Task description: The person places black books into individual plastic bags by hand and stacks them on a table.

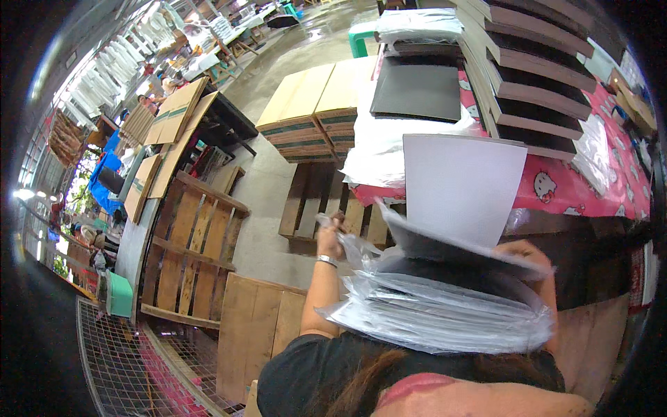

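Observation:
My left hand (331, 238) is raised left of the stack, its fingers closed on the edge of a clear plastic bag (361, 251). In front of my chest lies a thick stack of flat plastic-wrapped pieces (445, 316). On top, a dark flat sheet (445, 240) is tilted and blurred by motion. My right hand (522, 251) is at the far right edge of that sheet, with the fingers bent and partly hidden. Just beyond, a white flat board (462, 184) leans up at the table's near edge.
A table with a pink patterned cover (590, 191) carries tall stacks of dark-topped blocks (538, 97), a black panel (417, 90) and plastic-wrapped packs (420, 26). Cardboard boxes (299, 104) sit left of it, by a wooden pallet (299, 201). Another pallet (187, 250) stands further left.

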Motion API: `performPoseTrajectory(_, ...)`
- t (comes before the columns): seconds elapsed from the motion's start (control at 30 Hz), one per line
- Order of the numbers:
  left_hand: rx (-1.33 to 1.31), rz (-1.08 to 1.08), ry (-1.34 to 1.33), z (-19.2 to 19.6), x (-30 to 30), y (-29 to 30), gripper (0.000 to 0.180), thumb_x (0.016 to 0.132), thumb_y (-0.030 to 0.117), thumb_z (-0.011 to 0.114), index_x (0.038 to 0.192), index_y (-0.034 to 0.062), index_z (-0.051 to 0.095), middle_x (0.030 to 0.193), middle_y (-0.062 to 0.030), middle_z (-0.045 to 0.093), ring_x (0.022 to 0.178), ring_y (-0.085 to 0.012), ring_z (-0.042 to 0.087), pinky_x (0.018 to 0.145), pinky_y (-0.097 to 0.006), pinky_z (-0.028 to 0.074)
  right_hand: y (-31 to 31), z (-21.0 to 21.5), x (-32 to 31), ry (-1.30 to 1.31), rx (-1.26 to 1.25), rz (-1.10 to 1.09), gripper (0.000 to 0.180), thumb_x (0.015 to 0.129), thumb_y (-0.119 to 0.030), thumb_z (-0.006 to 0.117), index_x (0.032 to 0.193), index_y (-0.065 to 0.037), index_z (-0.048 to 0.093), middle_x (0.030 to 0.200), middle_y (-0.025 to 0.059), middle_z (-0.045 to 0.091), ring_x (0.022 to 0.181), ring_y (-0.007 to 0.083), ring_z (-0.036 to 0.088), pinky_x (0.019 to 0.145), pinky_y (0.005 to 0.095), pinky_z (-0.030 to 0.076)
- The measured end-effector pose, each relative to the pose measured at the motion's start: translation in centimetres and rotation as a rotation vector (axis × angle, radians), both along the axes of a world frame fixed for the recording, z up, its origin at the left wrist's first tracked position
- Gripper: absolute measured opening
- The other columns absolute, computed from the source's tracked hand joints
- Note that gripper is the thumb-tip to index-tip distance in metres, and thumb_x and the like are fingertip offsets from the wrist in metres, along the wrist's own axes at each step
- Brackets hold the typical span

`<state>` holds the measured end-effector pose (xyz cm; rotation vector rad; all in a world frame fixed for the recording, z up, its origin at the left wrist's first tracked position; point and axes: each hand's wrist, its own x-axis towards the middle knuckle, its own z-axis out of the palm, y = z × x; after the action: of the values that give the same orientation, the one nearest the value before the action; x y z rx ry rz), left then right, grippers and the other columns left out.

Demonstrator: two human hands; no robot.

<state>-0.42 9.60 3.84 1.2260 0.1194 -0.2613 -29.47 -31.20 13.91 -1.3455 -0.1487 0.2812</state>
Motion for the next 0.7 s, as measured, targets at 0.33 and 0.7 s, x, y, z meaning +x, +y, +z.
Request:
performPoseTrajectory(0.33,-0.031,-0.369,-0.634,18.0,-3.1,-5.8,0.017,0.083,0.003,0.056,0.100,0.0032,0.059,0.096,-0.0005,0.054,0.088,-0.0088,0.048,0.076,-0.022,0.038,3.0,-2.6,7.8,0.106,-1.159,0.260,0.044,0.085,-0.037,0.056,0.117,-0.006,0.056,0.114,0.0169,0.058,0.101,0.0298,0.057,0.089,0.0382,0.044)
performPoseTrajectory(0.7,-0.233,-0.948,-0.541,19.9,-7.1,-13.0,0.039,0.080,-0.005,0.057,0.118,-0.0018,0.048,0.120,-0.0132,0.054,0.116,-0.0192,0.048,0.099,-0.032,0.038,7.4,11.2,11.4,-0.362,-0.501,-0.457,0.048,0.075,0.001,0.067,0.119,-0.009,0.054,0.068,0.0000,0.053,0.065,0.0073,0.053,0.059,0.0229,0.042)
